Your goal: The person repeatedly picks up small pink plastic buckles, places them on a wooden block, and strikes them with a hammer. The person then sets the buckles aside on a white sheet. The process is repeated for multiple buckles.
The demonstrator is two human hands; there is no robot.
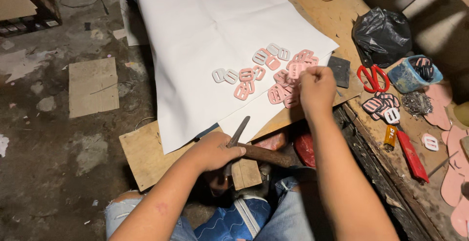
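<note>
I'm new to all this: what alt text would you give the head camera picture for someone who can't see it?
A seated person's right hand pinches at a pile of pink and white buckles on a white sheet, while the left hand grips a metal tool with a wooden handle. Red scissors lie on the wooden bench to the right.

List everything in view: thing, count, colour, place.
buckles: many, pink and white, on the sheet
sheet: one, white, over the board
board: one, wooden, under the sheet
scissors: one, red handles, bench at right
bag: one, black, bench at right
tub: one, blue, beside the scissors
cardboard: one, brown, floor at left
left hand: grips a hammer and blade
right hand: pinches a buckle
</note>
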